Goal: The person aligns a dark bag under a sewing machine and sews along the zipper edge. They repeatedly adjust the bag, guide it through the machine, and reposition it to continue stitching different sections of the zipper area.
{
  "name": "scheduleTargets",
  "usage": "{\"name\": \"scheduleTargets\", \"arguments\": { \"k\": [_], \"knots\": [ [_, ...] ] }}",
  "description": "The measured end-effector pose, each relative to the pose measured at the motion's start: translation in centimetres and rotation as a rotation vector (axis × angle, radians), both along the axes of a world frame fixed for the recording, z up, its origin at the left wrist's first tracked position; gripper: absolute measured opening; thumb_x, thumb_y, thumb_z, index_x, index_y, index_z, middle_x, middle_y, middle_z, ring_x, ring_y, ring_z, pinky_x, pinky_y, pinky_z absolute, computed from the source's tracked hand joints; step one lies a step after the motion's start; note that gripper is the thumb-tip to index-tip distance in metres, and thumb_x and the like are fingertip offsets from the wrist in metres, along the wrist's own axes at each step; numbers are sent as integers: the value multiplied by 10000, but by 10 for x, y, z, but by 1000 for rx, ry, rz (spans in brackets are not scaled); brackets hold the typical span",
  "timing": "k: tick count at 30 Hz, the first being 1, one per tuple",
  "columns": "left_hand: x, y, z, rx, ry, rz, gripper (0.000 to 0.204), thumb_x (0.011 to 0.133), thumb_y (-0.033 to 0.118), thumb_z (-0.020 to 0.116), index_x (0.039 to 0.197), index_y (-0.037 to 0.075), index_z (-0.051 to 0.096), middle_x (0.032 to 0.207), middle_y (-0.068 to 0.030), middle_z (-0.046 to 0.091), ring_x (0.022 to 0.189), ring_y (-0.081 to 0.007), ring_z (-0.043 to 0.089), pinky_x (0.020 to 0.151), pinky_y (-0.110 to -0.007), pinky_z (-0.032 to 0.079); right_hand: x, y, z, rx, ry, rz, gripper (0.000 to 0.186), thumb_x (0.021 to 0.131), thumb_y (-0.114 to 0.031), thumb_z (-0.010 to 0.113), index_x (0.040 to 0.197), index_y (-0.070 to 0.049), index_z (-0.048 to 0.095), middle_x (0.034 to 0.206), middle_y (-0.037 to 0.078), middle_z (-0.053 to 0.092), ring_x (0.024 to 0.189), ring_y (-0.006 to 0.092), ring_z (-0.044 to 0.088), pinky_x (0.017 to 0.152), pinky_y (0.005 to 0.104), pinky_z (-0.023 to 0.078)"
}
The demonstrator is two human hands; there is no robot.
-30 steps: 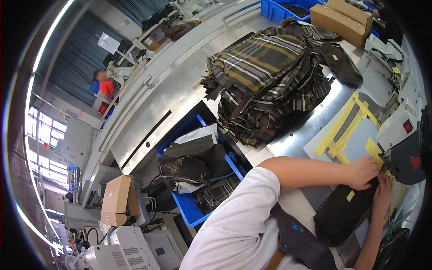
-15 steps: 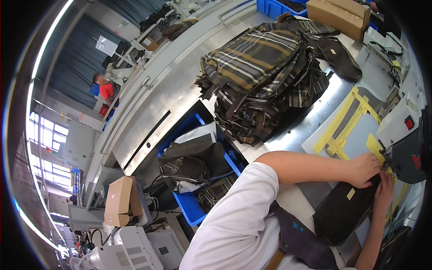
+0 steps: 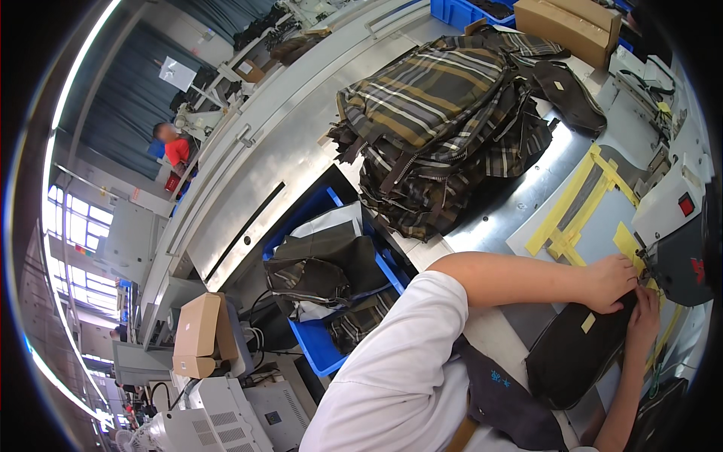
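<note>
A dark fabric pouch-like piece (image 3: 563,361) with a small tan label lies at the lower right, beside the sewing machine head (image 3: 676,260). On its far right end is my left hand (image 3: 611,282), fingers bent and closed on the edge. My right hand (image 3: 642,315) pinches that same end, just below the left and almost touching it. Both hands are close under the machine's needle area. The fingertips and the exact bit of fabric between them are partly hidden.
A tall stack of plaid backpack pieces (image 3: 429,98) stands on the metal table. Left of my sleeve is a blue crate (image 3: 320,350) with fabric pieces. Yellow tape (image 3: 566,218) marks the machine bed. A cardboard box (image 3: 565,29) sits at the back; a person (image 3: 175,149) is far left.
Both hands stay in nearly the same place on the dark fabric piece. Only a very slight shift of the view shows.
</note>
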State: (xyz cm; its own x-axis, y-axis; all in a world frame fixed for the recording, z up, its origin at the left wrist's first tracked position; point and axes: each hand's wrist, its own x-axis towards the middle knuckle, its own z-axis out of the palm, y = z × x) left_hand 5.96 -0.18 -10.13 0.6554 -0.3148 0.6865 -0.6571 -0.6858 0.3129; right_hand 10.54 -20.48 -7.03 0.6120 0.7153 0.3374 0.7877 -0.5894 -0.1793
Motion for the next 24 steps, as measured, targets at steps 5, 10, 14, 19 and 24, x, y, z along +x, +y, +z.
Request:
{"name": "scheduleTargets", "arguments": {
  "k": [5, 10, 14, 19, 24],
  "knots": [
    [1, 0, 1, -1, 2, -5, 445, 597, 322, 748, 880, -1, 634, 914, -139, 606, 906, -300, 573, 850, -391, 440, 0, 0, 0, 11, 3, 16, 337, 841, 73, 498, 1152, -18, 588, 1099, 149, 567, 1044, 348, 564, 867, 421, 454],
    [1, 1, 5, 33, 61, -34, 456, 602, 300, 757, 907, -9, 619, 945, -143, 598, 922, -312, 559, 855, -395, 442, 1, -2, -2, 25, 7, 6, 372, 801, 78, 504, 1146, -28, 595, 1106, 146, 573, 1048, 351, 563, 874, 428, 455],
    [1, 7, 6, 39, 66, -47, 473, 623, 313, 749, 934, -15, 610, 951, -149, 597, 937, -317, 557, 865, -399, 441, -4, 3, 4, 31, 14, 15, 387, 775, 76, 518, 1135, -35, 605, 1108, 140, 582, 1049, 345, 564, 888, 433, 455],
    [-5, 9, 13, 30, 89, -61, 475, 641, 308, 749, 951, -19, 598, 968, -148, 591, 952, -318, 552, 859, -392, 447, -12, 7, 11, 24, 11, -27, 386, 764, 71, 531, 1117, -54, 627, 1103, 115, 591, 1040, 328, 569, 882, 425, 466],
    [-8, 15, 25, 7, 143, -87, 483, 642, 264, 763, 998, -6, 579, 990, -158, 589, 975, -335, 560, 877, -411, 454, -15, 19, 23, 35, -20, -7, 372, 739, 60, 556, 1077, -67, 645, 1050, 110, 611, 970, 321, 594, 824, 428, 490]
  ]
}}
